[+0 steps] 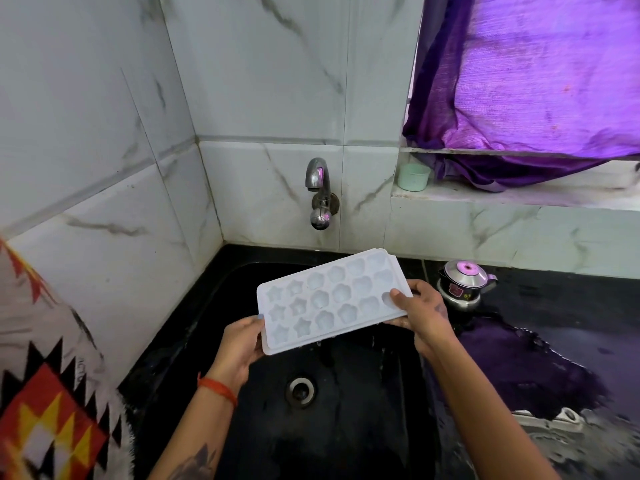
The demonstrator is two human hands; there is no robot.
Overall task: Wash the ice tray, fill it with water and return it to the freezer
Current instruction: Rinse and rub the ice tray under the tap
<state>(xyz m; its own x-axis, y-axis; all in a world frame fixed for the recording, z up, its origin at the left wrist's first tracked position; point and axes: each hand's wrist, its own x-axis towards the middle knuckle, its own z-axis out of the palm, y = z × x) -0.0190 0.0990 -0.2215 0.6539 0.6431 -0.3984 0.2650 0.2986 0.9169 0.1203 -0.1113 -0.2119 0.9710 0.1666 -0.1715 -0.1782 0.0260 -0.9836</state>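
A white ice tray [332, 299] with star- and flower-shaped cells hangs over the black sink [346, 427], cells facing up, tilted down toward its near left end. My left hand [239, 344] grips the tray's near left end. My right hand [424, 311] grips its right end, thumb lying on the top face. The steel tap [320, 194] juts from the marble wall above and behind the tray; no water runs from it. The drain [300, 390] lies below the tray.
A small steel kettle [464, 280] stands on the wet black counter [554, 358] right of the sink. A pale green cup [413, 177] sits on the window ledge under a purple curtain [536, 81]. A patterned cloth [45, 393] hangs at the left.
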